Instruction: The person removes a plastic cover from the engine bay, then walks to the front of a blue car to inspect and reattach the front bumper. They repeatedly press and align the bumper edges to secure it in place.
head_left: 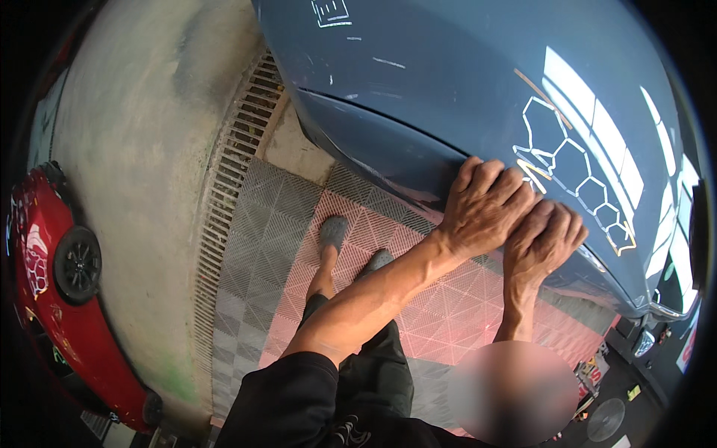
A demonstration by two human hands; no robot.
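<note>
Both my hands are at the lower edge of a blue-grey car panel (418, 60), on the right half of the view. My left hand (489, 205) is closed, its fingers curled with the knuckles up, over the panel's seam. Close against it on the right, my right hand (544, 237) is also closed with bent fingers. What the fingers hold, if anything, is hidden beneath them. White line markings of linked hexagons (571, 149) run across the panel just beyond my hands. Smaller white marks (331, 11) lie at the panel's far left.
Grey and red slatted floor tiles (291, 231) lie under my feet. A metal drain grate (231, 142) curves along the concrete floor (149, 187). Left stands a red car (82, 351) with a dark wheel. A round fan-like object (606, 420) and clutter sit at lower right.
</note>
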